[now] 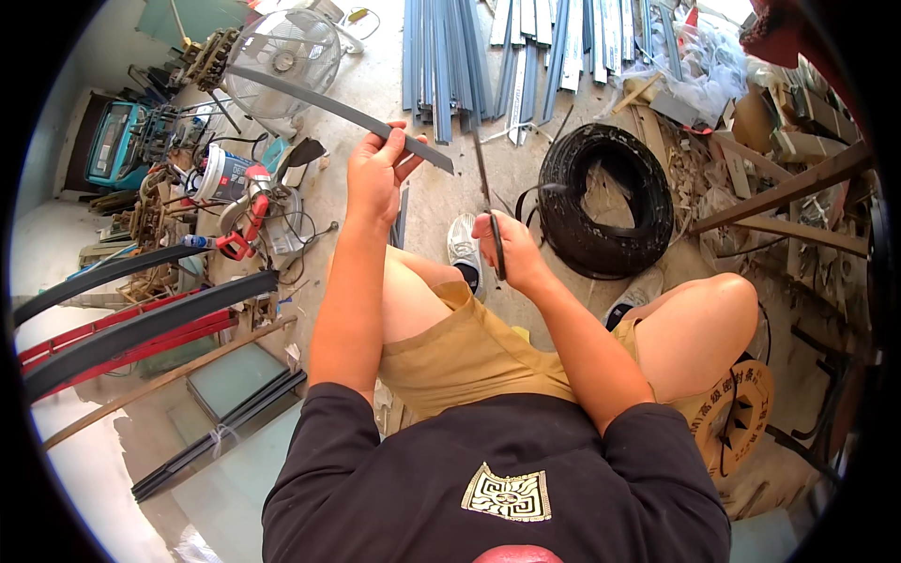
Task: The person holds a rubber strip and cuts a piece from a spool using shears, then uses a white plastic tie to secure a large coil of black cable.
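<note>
The left hand [380, 178] pinches a long, flat, dark-grey strip [328, 105] near one end, probably to steady it above the pale floor [430, 208]; the right hand [510, 248] grips a slim black tool [483, 178], possibly scissors.

T-shirt [394, 479]: black, filling the lower centre of the frame
Sleeves [330, 427]: short, plain black, ending above the elbows
Chest emblem [508, 493]: cream, four-cornered, with black maze-like lines
Shorts [469, 366]: tan, reaching toward the knees
Left shoe [462, 240]: pale, patterned, mid-frame
Left sock [468, 274]: dark
Right shoe [641, 289]: pale toward the toe, partly hidden
Forearms [352, 291]: bare
</note>
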Tool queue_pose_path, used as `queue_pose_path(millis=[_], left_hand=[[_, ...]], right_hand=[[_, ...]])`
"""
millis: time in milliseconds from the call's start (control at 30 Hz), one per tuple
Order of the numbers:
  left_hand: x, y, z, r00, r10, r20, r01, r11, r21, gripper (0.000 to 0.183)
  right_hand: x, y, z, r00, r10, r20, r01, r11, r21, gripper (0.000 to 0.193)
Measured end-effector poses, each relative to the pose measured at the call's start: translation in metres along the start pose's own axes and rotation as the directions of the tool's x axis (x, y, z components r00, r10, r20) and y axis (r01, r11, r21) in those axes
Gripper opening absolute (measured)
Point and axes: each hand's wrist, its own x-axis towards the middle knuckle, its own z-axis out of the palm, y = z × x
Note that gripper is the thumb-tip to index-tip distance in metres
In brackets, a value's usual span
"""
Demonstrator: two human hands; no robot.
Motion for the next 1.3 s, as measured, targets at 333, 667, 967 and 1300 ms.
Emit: queue_pose_path(millis=[333,667,967,1300], left_hand=[[-0.007,0.048,-0.085,0.981,0.055,0.188,-0.161,0.773,0.613,0.02],[-0.071,0.057,-0.185,0.974,-0.086,0.209,-0.14,0.494,0.858,0.02],[-0.093,0.067,-0.186,0.952,-0.198,0.235,-0.155,0.35,0.924,0.021],[-0.105,0.053,-0.183,0.933,-0.236,0.272,-0.156,0.416,0.896,0.022]], right_hand=[[-0.009,-0.086,-0.061,0.982,-0.187,0.003,0.187,0.982,0.032,0.063],[-0.006,-0.121,-0.051,0.974,-0.224,-0.009,0.215,0.945,-0.248,0.05],[-0.006,-0.127,-0.043,0.957,-0.287,0.042,0.287,0.911,-0.296,0.077],[0.011,-0.123,-0.021,0.944,-0.329,0.002,0.316,0.905,-0.283,0.074]])
